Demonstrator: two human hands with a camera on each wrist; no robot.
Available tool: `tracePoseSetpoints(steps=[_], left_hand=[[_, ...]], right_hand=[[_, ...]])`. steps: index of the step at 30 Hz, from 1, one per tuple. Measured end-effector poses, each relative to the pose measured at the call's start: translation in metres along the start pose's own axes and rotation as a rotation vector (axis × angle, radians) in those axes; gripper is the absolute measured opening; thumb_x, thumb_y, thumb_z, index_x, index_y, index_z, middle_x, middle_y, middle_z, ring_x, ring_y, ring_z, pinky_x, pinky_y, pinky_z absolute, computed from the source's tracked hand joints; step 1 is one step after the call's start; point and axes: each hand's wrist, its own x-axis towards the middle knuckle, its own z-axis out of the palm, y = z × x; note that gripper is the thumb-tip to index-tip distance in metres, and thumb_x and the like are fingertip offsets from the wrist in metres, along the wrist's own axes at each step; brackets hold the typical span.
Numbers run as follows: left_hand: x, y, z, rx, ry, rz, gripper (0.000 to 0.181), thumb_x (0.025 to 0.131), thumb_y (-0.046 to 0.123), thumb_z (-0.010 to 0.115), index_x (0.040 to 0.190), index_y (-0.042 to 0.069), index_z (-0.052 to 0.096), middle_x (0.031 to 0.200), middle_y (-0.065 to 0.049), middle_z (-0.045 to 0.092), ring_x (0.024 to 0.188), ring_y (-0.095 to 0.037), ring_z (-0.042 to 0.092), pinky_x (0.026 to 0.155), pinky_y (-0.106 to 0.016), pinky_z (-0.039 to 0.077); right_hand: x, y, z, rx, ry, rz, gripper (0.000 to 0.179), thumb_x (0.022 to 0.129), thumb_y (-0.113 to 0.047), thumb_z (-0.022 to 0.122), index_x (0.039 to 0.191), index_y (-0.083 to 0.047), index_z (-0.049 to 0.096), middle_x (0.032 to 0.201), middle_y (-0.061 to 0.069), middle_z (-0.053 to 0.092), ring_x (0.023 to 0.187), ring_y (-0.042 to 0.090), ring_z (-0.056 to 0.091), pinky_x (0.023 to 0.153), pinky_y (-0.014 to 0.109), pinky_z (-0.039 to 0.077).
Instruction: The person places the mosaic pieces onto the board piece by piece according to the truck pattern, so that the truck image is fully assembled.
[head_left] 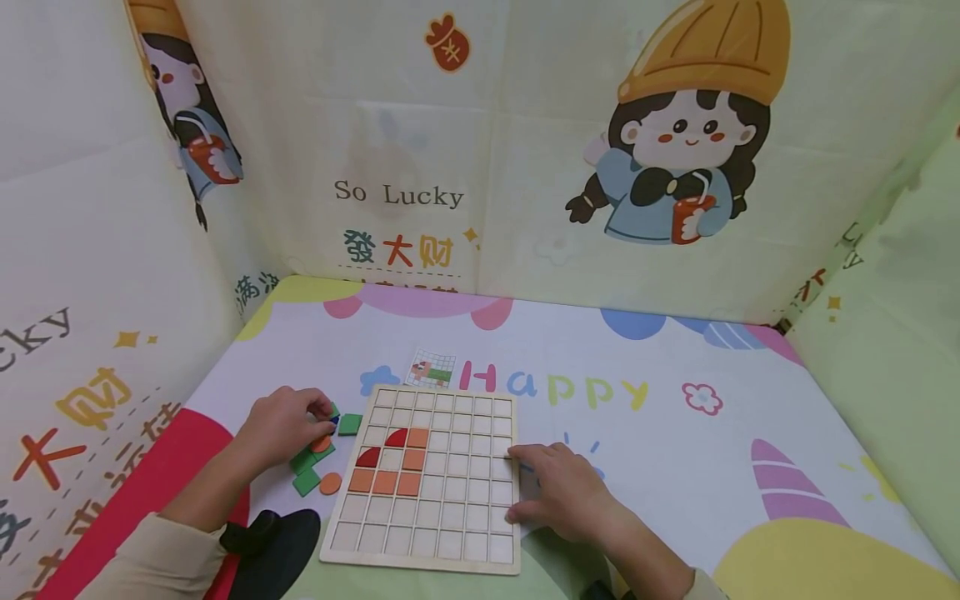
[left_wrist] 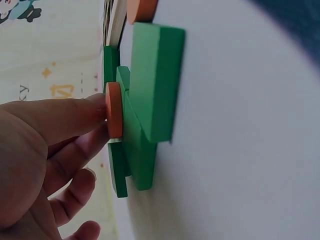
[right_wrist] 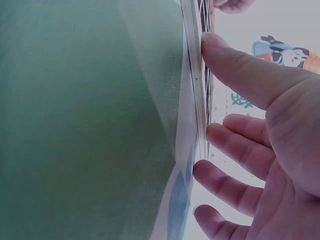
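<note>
My left hand [head_left: 288, 425] reaches into a small pile of tiles left of the wooden grid board [head_left: 465, 564]. Its thumb and index fingertips come together at an orange round tile [left_wrist: 114, 110] lying on green tiles [left_wrist: 155, 82]. A dark blue piece [head_left: 334, 426] shows at these fingertips in the head view; I cannot tell whether they pinch it. Across the board, my right hand [head_left: 566, 492] rests at the right edge, thumb and fingers spread, tips on the rim. Orange square tiles [head_left: 385, 482] and two red quarter-round tiles [head_left: 367, 457] sit in the board's left cells.
Behind the board lies a small pattern card [head_left: 431, 368] with a coloured grid picture. One green tile [head_left: 349, 425] lies apart near the board's left edge, and another orange round tile [head_left: 330, 483] lies nearer me. Printed cloth walls [head_left: 525, 167] surround the table.
</note>
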Motion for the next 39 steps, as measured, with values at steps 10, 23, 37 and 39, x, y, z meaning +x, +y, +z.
tracePoseSetpoints(steps=[10,23,37,39], left_hand=[[-0.0016,0.0035,-0.0010,0.003,-0.017,-0.006,0.033,0.074,0.018,0.088,0.099,0.005,0.070,0.090,-0.007,0.066,0.088,-0.028,0.053,0.060,-0.034,0.053],[-0.0021,0.0069,0.0047,-0.013,0.005,-0.032,0.037,0.075,0.012,0.087,0.105,0.001,0.070,0.095,-0.012,0.065,0.091,-0.031,0.053,0.059,-0.034,0.055],[-0.0030,0.0070,0.0020,-0.038,-0.006,-0.044,0.032,0.078,0.009,0.084,0.107,0.001,0.071,0.098,-0.015,0.066,0.093,-0.033,0.052,0.057,-0.033,0.055],[-0.0028,0.0078,0.0019,-0.042,-0.012,-0.048,0.034,0.078,0.008,0.084,0.107,0.001,0.071,0.099,-0.015,0.065,0.094,-0.034,0.052,0.057,-0.033,0.056]], right_hand=[[0.0006,0.0001,-0.0012,-0.006,0.000,0.002,0.072,0.072,-0.040,0.088,0.131,-0.010,0.061,0.129,0.005,0.064,0.109,0.029,0.056,0.086,0.050,0.047],[0.0002,0.0009,-0.0003,0.011,-0.004,0.001,0.071,0.073,-0.040,0.088,0.131,-0.010,0.061,0.128,0.005,0.064,0.110,0.030,0.056,0.087,0.051,0.046],[-0.0001,0.0003,-0.0003,0.011,0.002,-0.002,0.070,0.073,-0.038,0.088,0.131,-0.010,0.061,0.129,0.005,0.064,0.111,0.030,0.056,0.088,0.052,0.046],[-0.0001,0.0002,-0.0004,0.011,0.003,-0.002,0.070,0.073,-0.038,0.088,0.131,-0.010,0.061,0.129,0.005,0.064,0.111,0.030,0.056,0.088,0.052,0.046]])
